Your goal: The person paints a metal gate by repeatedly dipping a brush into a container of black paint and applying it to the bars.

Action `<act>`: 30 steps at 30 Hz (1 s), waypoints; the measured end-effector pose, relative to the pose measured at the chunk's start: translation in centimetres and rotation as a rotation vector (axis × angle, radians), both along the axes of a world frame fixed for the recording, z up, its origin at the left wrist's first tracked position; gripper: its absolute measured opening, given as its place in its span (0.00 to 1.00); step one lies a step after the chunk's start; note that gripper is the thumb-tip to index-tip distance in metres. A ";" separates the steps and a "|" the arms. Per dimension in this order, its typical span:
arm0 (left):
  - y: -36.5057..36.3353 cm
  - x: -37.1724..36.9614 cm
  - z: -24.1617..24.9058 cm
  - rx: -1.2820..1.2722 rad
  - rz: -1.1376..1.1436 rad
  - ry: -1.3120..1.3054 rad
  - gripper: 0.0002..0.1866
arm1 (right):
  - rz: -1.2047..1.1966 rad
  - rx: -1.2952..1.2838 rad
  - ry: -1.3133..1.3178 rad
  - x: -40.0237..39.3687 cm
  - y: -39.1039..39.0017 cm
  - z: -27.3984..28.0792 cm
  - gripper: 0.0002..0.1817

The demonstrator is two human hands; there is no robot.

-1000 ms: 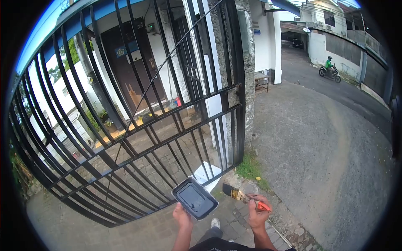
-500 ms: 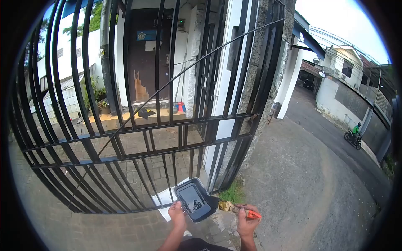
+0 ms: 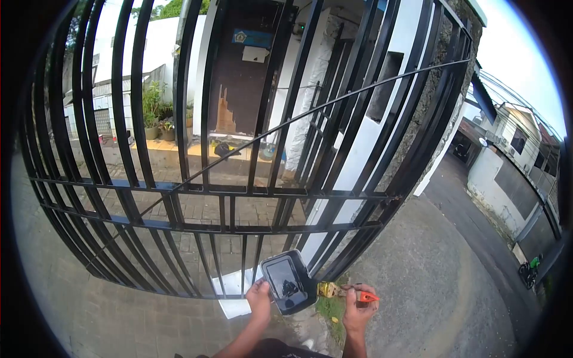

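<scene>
My left hand (image 3: 259, 298) grips the left edge of a shallow plastic paint tray (image 3: 299, 308) holding some black paint. In my right hand (image 3: 357, 313) is a paintbrush (image 3: 329, 289) with an orange-red handle end and a yellowish ferrule. Its dark bristles lie at the tray's right rim, where brush and tray overlap in this view. Just beyond both hands stands a black metal gate (image 3: 250, 192) of upright bars with a diagonal rod. A white sheet (image 3: 235, 306) lies on the ground near its lower edge, left of the tray.
A rough stone pillar (image 3: 436, 89) rises behind the gate's right end. Paved ground continues under and behind the bars, toward a brown door (image 3: 239, 101) and potted plants (image 3: 160, 128). On the right, a road carries a motorbike rider in green (image 3: 530, 269).
My view has shifted, and the gate looks larger. The rider has come down the road toward the right edge. Tray and brush stay in my hands, with the brush still at the tray's rim.
</scene>
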State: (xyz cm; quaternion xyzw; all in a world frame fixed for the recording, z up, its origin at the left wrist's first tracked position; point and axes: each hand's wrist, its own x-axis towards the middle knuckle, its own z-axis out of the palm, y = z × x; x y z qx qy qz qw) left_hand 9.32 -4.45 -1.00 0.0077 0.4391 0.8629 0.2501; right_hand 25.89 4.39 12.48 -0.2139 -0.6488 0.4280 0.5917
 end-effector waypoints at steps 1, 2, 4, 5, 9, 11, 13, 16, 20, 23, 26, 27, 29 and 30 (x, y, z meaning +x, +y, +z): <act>0.1 -0.2 0.4 0.004 0.009 0.023 0.17 | 0.004 0.026 -0.032 -0.3 0.4 0.3 0.07; 0.3 -0.4 0.8 -0.021 0.017 0.048 0.17 | 0.015 0.051 -0.071 -0.7 0.9 0.9 0.06; 1.1 -0.6 1.8 -0.062 0.073 0.030 0.21 | 0.050 0.131 -0.111 -1.3 1.9 1.3 0.06; 1.7 -1.0 0.4 -0.031 0.081 0.056 0.26 | 0.060 0.184 -0.141 -1.6 2.2 1.6 0.07; 3.1 -1.1 0.7 -0.030 0.087 0.061 0.42 | 0.162 0.239 -0.189 -2.4 3.7 1.5 0.10; 3.6 -0.9 1.5 -0.028 0.109 0.053 0.41 | 0.181 0.321 -0.211 -2.9 4.5 1.2 0.14; 4.3 -0.8 1.9 -0.004 0.145 0.081 0.39 | 0.168 0.377 -0.292 -2.9 5.3 0.7 0.14; 4.8 -0.9 1.3 -0.070 0.139 0.115 0.39 | 0.125 0.402 -0.336 -2.8 5.9 -0.8 0.14; 5.0 -0.5 1.9 -0.088 0.132 0.110 0.38 | 0.010 0.271 -0.414 -2.6 6.3 -2.2 0.14; 5.1 -0.4 2.2 -0.047 0.134 0.122 0.35 | -0.070 0.215 -0.420 -3.0 5.9 -2.8 0.15; 5.2 -0.7 1.7 -0.062 0.093 0.126 0.35 | -0.105 0.223 -0.406 -3.5 6.0 -3.7 0.15; 5.2 -0.7 1.9 -0.066 0.087 0.123 0.35 | -0.102 0.230 -0.378 -3.6 6.1 -4.1 0.15; 5.3 -0.8 2.6 -0.069 0.077 0.137 0.34 | -0.095 0.199 -0.376 -3.8 6.2 -4.8 0.15; 5.4 -0.9 2.5 -0.069 0.071 0.136 0.34 | -0.084 0.172 -0.373 -3.9 6.3 -5.0 0.15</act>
